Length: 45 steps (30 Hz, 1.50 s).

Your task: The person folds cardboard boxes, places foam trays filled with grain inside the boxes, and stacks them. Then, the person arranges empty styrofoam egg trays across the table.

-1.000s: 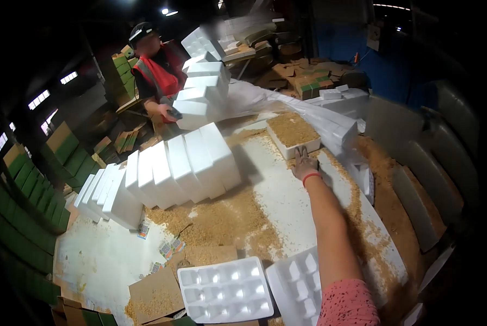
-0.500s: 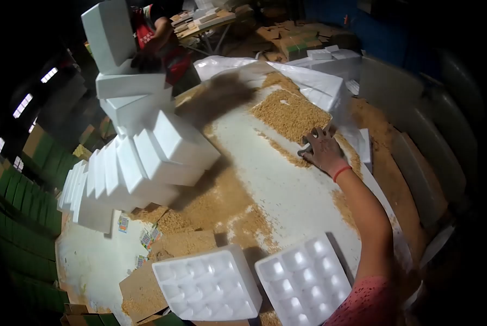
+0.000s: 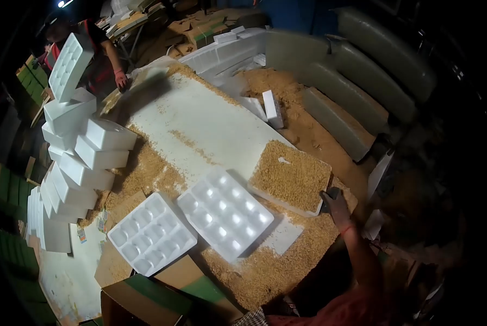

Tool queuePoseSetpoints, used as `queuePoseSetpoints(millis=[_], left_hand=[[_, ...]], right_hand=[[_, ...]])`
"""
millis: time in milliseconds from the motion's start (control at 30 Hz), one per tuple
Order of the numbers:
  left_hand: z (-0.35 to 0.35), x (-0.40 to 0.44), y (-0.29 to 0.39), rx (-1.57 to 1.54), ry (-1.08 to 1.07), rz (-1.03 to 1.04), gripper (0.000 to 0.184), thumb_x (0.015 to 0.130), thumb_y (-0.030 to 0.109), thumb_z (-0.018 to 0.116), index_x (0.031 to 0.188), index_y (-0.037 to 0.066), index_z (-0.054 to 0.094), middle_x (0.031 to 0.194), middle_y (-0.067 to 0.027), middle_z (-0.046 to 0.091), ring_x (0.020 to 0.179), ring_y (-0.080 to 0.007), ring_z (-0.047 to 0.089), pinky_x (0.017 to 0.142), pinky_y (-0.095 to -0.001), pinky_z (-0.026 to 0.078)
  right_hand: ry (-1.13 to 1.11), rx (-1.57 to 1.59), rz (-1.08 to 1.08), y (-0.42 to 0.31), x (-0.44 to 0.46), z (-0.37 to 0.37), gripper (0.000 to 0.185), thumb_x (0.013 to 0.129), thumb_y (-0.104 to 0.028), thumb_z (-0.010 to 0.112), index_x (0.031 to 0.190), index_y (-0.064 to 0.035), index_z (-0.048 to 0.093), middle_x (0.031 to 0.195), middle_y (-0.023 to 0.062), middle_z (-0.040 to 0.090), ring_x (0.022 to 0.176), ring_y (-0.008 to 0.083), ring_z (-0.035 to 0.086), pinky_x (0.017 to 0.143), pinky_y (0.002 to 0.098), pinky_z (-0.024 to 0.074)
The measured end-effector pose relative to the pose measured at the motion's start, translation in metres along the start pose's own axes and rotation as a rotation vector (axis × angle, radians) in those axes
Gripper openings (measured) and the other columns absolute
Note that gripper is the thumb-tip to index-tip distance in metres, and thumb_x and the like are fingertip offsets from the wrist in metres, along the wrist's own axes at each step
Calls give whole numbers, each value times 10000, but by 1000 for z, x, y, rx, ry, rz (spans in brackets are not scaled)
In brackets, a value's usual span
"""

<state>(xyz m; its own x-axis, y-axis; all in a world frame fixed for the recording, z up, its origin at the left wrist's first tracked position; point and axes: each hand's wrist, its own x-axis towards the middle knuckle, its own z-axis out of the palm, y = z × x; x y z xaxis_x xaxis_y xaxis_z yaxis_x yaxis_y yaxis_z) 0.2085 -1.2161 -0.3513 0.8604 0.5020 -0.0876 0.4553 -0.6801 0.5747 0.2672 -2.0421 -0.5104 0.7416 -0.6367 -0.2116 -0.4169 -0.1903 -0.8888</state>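
Note:
My right hand (image 3: 337,206), with a red band at the wrist, is closed on the right-hand corner of a white foam box (image 3: 293,207). The box is filled with loose tan shavings or husks (image 3: 292,171), and a small white patch shows through them. My left hand is out of the picture. Left of the filled box lies a white foam tray (image 3: 225,214) with several rounded hollows facing up. A second hollowed foam tray (image 3: 152,234) rests beside it, near an open cardboard box.
Stacked white foam boxes (image 3: 94,144) line the table's left side. Across the table (image 3: 173,122) a co-worker's hand (image 3: 121,80) rests near the far edge. Tan shavings cover the near corner. A cardboard box (image 3: 146,301) stands in front; grey slabs (image 3: 338,122) lean at the right.
My right hand and the shavings-filled box have come nearer along the table's right side. The view has shifted. The co-worker's hand now shows at the far edge.

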Motion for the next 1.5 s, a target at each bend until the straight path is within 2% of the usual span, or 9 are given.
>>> queuePoseSetpoints(millis=[67, 167, 267, 567, 967, 1100, 1233, 1367, 1500], left_hand=[[0, 6, -6, -44, -6, 37, 663, 848, -49, 544, 1446, 36, 270, 1350, -182, 442, 1219, -227, 456, 1020, -344, 379], [2, 14, -30, -157, -19, 88, 649, 836, -61, 543, 1433, 11, 300, 1335, -187, 461, 1197, -233, 480, 1004, -342, 401], [3, -3, 5, -396, -59, 161, 638, 841, -64, 546, 1430, -2, 308, 1333, -173, 463, 1179, -232, 495, 994, -340, 417], [9, -27, 25, -1182, -155, 155, 473, 791, -46, 575, 1249, 50, 505, 1279, -95, 519, 1046, -175, 551, 913, -285, 471], [13, -3, 73, -899, -307, 328, 334, 737, -19, 547, 1070, -6, 574, 1094, -76, 570, 972, -166, 529, 901, -264, 418], [13, 0, 105, -761, -252, 452, 342, 739, 1, 505, 1076, -19, 560, 1118, -124, 546, 1082, -221, 497, 963, -294, 395], [11, -17, 137, -691, -188, 569, 453, 709, -39, 409, 1145, -32, 533, 1211, -179, 498, 1232, -274, 413, 1057, -310, 312], [0, -34, 136, -761, -175, 646, 464, 732, -74, 393, 1169, -39, 546, 1232, -143, 507, 1205, -233, 459, 1061, -299, 322], [10, -9, 69, -996, -318, 451, 364, 763, -103, 499, 1113, -35, 574, 1108, -89, 575, 1027, -176, 572, 926, -296, 474]], right_hand=[[54, 54, 99, 31, 0, -12, 492, 851, -415, 666, 1095, 8, 607, 1009, 138, 651, 934, 270, 619, 836, 376, 502], [-550, 303, 681, -23, -4, -20, 375, 892, -265, 658, 1171, -25, 587, 961, 130, 656, 881, 174, 643, 701, 324, 559], [-570, 848, 550, 1, -5, 3, 362, 907, -207, 615, 1203, -9, 551, 1131, 158, 603, 981, 287, 619, 751, 420, 557], [103, 450, 142, -51, 24, -2, 685, 872, -367, 621, 1443, -130, 325, 1450, 100, 337, 1287, 309, 386, 988, 509, 393], [-658, 943, -30, -203, -129, 25, 478, 980, -265, 457, 1402, -50, 390, 1349, 98, 496, 1199, 249, 516, 965, 393, 464], [-680, 355, -606, -186, -121, 47, 429, 998, -223, 448, 1365, 1, 434, 1325, 133, 522, 1186, 218, 527, 978, 357, 455], [-952, 321, -210, -314, -267, 106, 732, 903, -351, 578, 1448, -27, 214, 1419, 178, 393, 1281, 258, 417, 1067, 357, 354], [-1189, -158, -305, -333, -316, 177, 1051, 844, -585, 572, 1495, -27, -36, 1519, 263, 187, 1414, 343, 211, 1163, 394, 187], [-1280, -438, -405, -289, -298, 258, 784, 874, -429, 573, 1428, 2, 223, 1149, 227, 509, 1020, 290, 496, 932, 383, 389]])
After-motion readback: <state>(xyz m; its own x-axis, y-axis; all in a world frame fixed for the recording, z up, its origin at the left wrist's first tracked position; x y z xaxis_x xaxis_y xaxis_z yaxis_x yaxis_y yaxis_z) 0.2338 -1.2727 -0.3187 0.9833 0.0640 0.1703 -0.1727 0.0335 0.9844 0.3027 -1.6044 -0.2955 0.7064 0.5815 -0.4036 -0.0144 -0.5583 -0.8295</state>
